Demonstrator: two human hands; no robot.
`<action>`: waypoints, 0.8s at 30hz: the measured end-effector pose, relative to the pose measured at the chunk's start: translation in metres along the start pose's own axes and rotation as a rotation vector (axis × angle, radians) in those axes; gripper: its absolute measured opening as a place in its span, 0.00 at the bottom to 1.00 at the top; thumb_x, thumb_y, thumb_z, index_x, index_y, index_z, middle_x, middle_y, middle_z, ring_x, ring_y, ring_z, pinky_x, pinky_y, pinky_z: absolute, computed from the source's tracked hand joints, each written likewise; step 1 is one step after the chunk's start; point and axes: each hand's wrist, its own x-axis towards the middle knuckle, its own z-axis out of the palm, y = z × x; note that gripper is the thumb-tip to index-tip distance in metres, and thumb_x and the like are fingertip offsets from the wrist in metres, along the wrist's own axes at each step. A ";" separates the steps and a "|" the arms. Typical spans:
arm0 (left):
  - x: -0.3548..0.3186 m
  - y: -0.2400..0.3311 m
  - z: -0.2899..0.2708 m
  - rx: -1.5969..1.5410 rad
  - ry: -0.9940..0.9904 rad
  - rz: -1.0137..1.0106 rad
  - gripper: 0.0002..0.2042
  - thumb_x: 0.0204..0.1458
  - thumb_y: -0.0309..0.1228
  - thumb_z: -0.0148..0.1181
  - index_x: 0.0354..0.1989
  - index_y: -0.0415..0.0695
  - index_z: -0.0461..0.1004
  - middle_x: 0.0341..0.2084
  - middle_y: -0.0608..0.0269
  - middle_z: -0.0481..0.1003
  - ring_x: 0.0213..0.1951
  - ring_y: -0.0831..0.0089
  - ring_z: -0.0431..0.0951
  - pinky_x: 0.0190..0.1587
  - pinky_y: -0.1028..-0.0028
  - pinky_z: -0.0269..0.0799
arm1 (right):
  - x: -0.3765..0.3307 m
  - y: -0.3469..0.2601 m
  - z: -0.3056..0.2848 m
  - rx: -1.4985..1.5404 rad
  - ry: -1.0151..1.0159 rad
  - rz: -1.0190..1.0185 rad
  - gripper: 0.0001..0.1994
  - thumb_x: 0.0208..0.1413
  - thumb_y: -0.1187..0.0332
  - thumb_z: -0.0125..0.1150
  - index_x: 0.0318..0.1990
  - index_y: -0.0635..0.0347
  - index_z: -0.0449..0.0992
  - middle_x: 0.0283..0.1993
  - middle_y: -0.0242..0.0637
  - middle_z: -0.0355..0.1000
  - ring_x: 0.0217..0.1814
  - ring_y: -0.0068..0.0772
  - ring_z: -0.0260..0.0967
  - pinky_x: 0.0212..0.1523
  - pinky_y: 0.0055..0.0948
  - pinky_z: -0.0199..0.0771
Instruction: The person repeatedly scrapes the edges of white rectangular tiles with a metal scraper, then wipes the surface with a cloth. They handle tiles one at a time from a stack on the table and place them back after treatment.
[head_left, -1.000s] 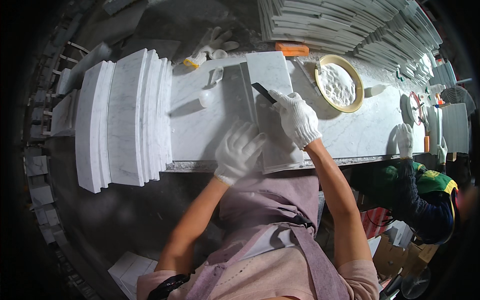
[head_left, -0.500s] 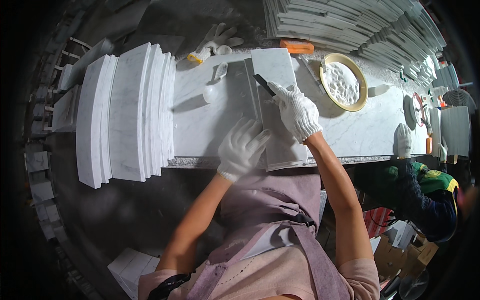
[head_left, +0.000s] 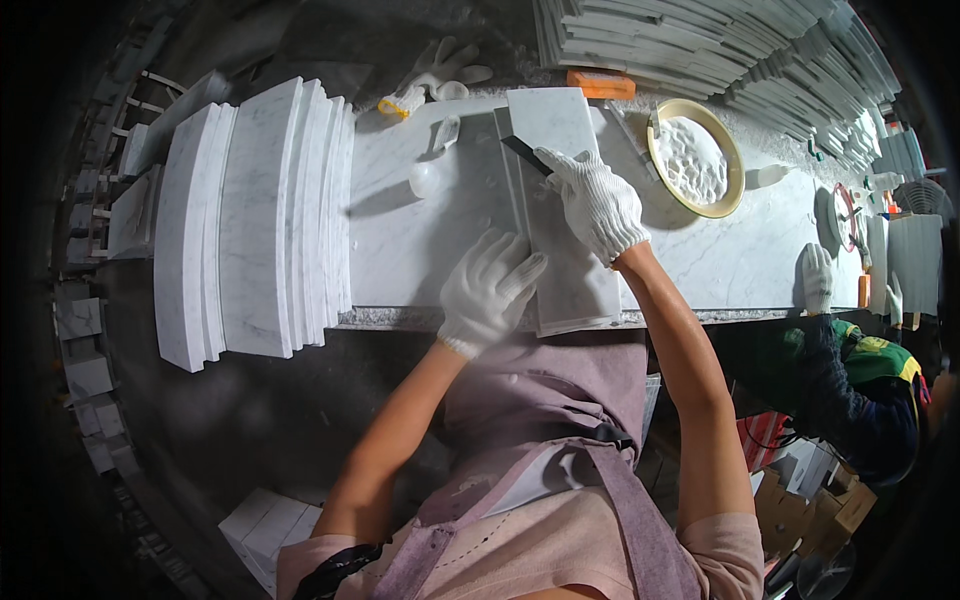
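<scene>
A pale grey-veined marble slab (head_left: 570, 262) lies lengthwise in front of me, on top of at least one other slab whose edge shows along its left side. My right hand (head_left: 603, 208), in a white knit glove, is closed around a dark flat bar-shaped tool (head_left: 525, 153). The tool slants across the far part of the slab, its free end past the left edge. My left hand (head_left: 488, 292), gloved too, is beside the slab's near left edge. Its fingers are stretched out and slightly blurred, and nothing is in it. Whether its fingertips touch the slab is unclear.
Upright marble slabs (head_left: 262, 215) stand at left. A yellow-rimmed bowl of white material (head_left: 692, 160) sits right of the slab, near an orange block (head_left: 601, 84). Loose gloves (head_left: 440, 70) lie behind. Stacked slabs (head_left: 680, 45) rise far right. A co-worker's gloved hand (head_left: 817, 278) rests at right.
The whole view has shifted slightly. The tool's free end reaches a little farther left past the slab's edge. My left hand stays outstretched by the near left edge.
</scene>
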 end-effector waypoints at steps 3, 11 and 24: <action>-0.001 -0.001 0.001 0.008 -0.002 0.004 0.24 0.41 0.26 0.71 0.52 0.52 0.80 0.54 0.56 0.77 0.57 0.51 0.78 0.60 0.52 0.76 | -0.003 -0.006 -0.002 -0.001 -0.026 0.012 0.23 0.67 0.69 0.54 0.68 0.36 0.77 0.49 0.49 0.78 0.46 0.55 0.81 0.44 0.47 0.81; -0.001 0.000 0.000 -0.001 -0.005 0.002 0.22 0.45 0.27 0.70 0.53 0.53 0.81 0.54 0.56 0.78 0.57 0.52 0.78 0.60 0.52 0.76 | -0.003 -0.002 -0.017 0.069 -0.158 -0.056 0.26 0.64 0.75 0.51 0.67 0.41 0.79 0.41 0.47 0.83 0.46 0.46 0.83 0.47 0.42 0.82; -0.007 0.003 0.002 0.055 0.011 -0.013 0.19 0.52 0.32 0.69 0.55 0.53 0.82 0.53 0.57 0.79 0.56 0.53 0.79 0.61 0.53 0.76 | -0.019 0.038 -0.009 0.181 -0.080 -0.097 0.25 0.65 0.80 0.52 0.66 0.50 0.80 0.43 0.46 0.80 0.44 0.40 0.80 0.49 0.35 0.79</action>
